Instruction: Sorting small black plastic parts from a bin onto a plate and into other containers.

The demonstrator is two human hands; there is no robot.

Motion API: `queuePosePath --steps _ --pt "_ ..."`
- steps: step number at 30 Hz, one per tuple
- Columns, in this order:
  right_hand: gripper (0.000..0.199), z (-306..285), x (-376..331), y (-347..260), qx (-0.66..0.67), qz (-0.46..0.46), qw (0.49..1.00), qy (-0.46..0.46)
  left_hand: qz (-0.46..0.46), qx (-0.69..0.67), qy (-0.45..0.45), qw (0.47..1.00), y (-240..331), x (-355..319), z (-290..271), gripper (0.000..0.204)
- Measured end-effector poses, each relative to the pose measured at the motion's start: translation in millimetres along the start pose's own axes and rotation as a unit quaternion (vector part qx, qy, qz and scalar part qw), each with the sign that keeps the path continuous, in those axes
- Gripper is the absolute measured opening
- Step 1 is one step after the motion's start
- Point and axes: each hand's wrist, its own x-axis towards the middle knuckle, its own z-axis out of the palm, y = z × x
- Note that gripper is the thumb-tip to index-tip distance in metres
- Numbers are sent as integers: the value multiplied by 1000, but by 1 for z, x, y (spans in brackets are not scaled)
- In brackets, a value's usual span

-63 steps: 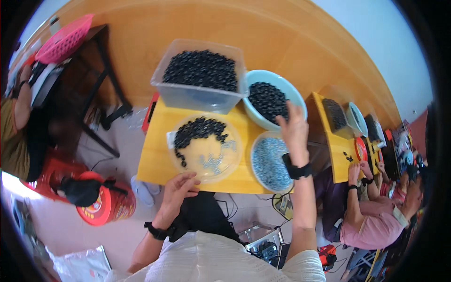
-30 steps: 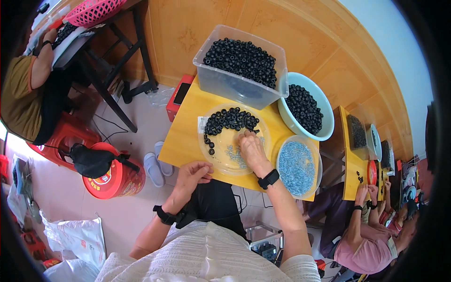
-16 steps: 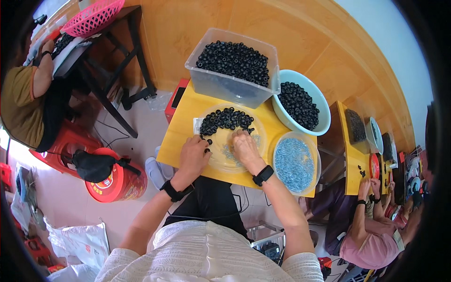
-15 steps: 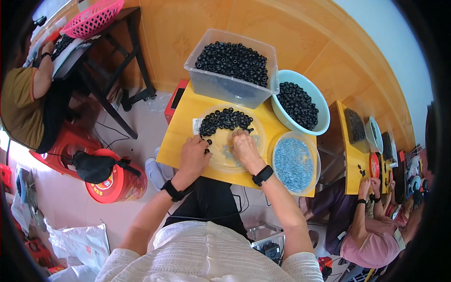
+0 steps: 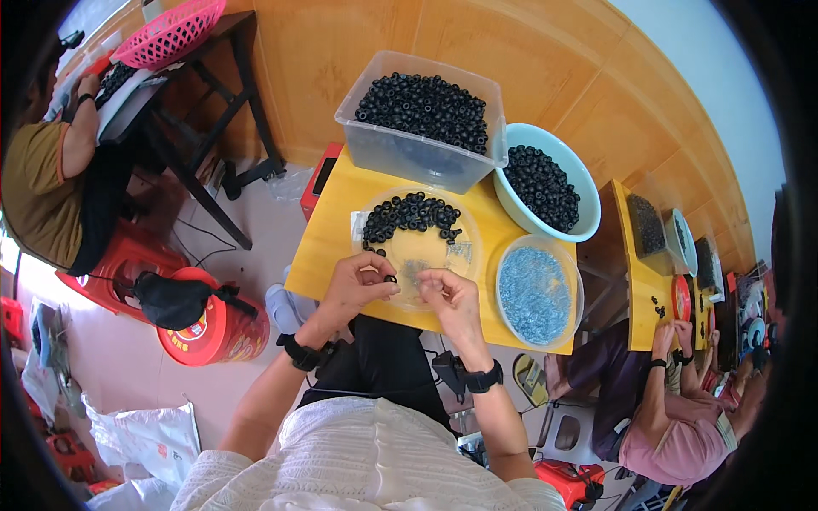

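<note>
While I lean over the small yellow table (image 5: 328, 255), the head view shows it set against a wood-panelled wall (image 5: 358, 51) on a pale tiled floor (image 5: 136, 375). At its far edge stands a clear plastic bin (image 5: 422, 128) heaped with black rings, and just to the right a light blue basin (image 5: 545, 183) holds more of them. Nearer me, on the right, a clear round dish (image 5: 537, 294) is filled with small bluish metal pieces. In the middle lies a shallow clear tray (image 5: 426, 251) with an arc of black rings (image 5: 411, 215) along its far side.

My left hand (image 5: 358, 285) hovers over the tray's near left edge, thumb and forefinger pinched on a single black ring (image 5: 390, 278). The ring is too small for me to tell which way its hole faces, and being round it shows no long axis. My right hand (image 5: 452, 298) sits just beside it, fingers curled toward the ring; whether they grip anything I cannot tell. Both wrists carry black bands.

To my left stand a red bucket-like stool (image 5: 209, 328) and a dark table with a pink basket (image 5: 170, 34), where another person sits. On my right, a second yellow table (image 5: 639, 289) has another person's hand (image 5: 665, 336) at its edge.
</note>
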Motion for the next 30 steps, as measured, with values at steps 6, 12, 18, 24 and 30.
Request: queuePosePath --steps 6,12,18,24,30 --pt "11 16 -14 -18 52 -11 998 -30 -38 -138 -33 989 10 -23 1 18" --pt "9 23 -21 -31 -128 -93 987 -24 -34 -132 -24 990 11 -34 8 15" --pt "9 7 -21 -29 59 87 983 -148 -66 -97 -95 989 14 -41 0 16" --pt "7 2 -29 -22 61 112 976 -176 -81 -128 -152 977 3 -45 -4 16" --pt "4 -2 -15 -17 -79 47 993 -79 -74 -169 -124 975 -8 -49 -6 14"
